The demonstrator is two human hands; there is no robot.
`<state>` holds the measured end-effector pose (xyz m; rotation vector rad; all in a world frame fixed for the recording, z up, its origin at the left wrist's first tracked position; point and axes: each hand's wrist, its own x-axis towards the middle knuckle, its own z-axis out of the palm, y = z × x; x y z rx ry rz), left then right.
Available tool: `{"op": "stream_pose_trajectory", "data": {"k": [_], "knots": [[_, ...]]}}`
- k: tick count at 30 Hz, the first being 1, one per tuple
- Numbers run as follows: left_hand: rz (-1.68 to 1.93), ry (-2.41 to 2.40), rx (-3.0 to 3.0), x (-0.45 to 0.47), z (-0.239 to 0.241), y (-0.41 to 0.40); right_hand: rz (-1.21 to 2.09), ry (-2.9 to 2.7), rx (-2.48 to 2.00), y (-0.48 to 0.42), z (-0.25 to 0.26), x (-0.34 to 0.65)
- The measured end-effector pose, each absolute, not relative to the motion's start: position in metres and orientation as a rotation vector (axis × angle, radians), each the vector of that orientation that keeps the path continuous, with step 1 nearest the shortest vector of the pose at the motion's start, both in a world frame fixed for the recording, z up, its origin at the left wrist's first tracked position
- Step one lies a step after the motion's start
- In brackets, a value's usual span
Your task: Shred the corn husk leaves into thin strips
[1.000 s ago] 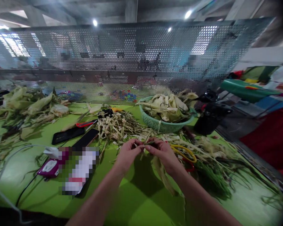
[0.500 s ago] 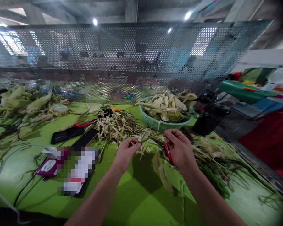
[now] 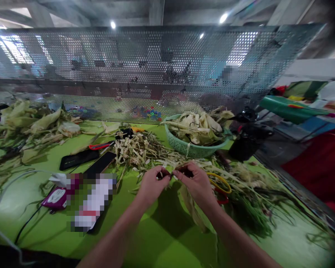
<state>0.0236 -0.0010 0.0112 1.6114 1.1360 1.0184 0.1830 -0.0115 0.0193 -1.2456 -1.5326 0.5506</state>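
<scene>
My left hand (image 3: 153, 182) and my right hand (image 3: 194, 181) meet fingertip to fingertip above the green table. Both are closed in a pinch on a small thin piece of dried husk (image 3: 171, 175), mostly covered by the fingers. Just right of my right hand lie scissors with one yellow and one red handle loop (image 3: 225, 182), their blades hidden. Below the right hand, a long pale husk leaf (image 3: 194, 212) rests on the table. Behind the hands spreads a pile of short cut husk pieces (image 3: 139, 149).
A green plastic basket (image 3: 188, 148) full of husks stands behind. More husks (image 3: 36, 123) heap at the left. Phones (image 3: 100, 165), a red cutter (image 3: 100, 146), a purple tissue pack (image 3: 56, 197) and a cable lie left. Green strands (image 3: 251, 216) lie right. A perforated metal screen (image 3: 128, 74) closes the back.
My right hand has let go of the scissors, which now lie to its right. It has moved left to the left hand's fingertips and pinches the small piece there.
</scene>
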Motion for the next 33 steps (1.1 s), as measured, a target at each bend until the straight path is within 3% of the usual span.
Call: {"op": "stream_pose_trajectory", "data": {"k": [9, 17, 21, 27, 33], "knots": [[0.989, 1.198, 1.639, 0.024, 0.008, -0.001, 0.316, -1.697, -1.173, -0.021, 0.023, 0.180], [0.900, 1.325, 1.876, 0.020, 0.001, 0.001, 0.458, -1.799, -1.110, -0.020, 0.021, 0.178], [0.900, 1.233, 1.818, 0.017, 0.002, 0.003, 0.700, -1.737, -1.149, -0.015, 0.027, 0.182], [1.096, 1.145, 1.482, 0.014, 0.009, 0.004, 1.011, -1.509, -1.194, -0.010, 0.023, 0.185], [1.218, 0.882, 0.971, 0.015, 0.018, 0.003, 1.010, -1.261, -1.240, -0.009, 0.020, 0.186]]}}
